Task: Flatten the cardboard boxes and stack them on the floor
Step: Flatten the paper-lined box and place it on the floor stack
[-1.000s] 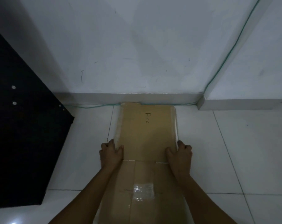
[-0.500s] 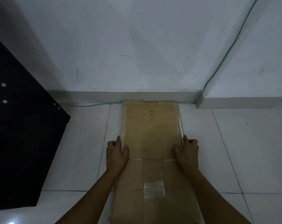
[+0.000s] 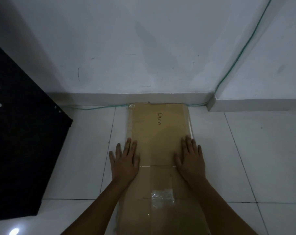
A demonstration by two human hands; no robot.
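A flattened brown cardboard box (image 3: 159,138) lies on the white tiled floor, its far end against the skirting of the wall. "Pico" is written on it in black, and a patch of clear tape shines on the near part. My left hand (image 3: 124,160) lies flat, fingers spread, over the box's left edge, partly on the tile. My right hand (image 3: 190,158) lies flat on the box near its right edge. Both palms rest beside a fold line that crosses the cardboard. Neither hand grips anything.
A black panel (image 3: 20,141) with small white dots stands at the left. A green cable (image 3: 237,63) runs down the wall corner and along the skirting behind the box. A wall corner (image 3: 211,104) juts out at the right. White tiles (image 3: 245,158) surround the box.
Both hands held the box's side edges with curled fingers; now they lie flat with fingers spread. The box has slid forward until its far end touches the skirting.
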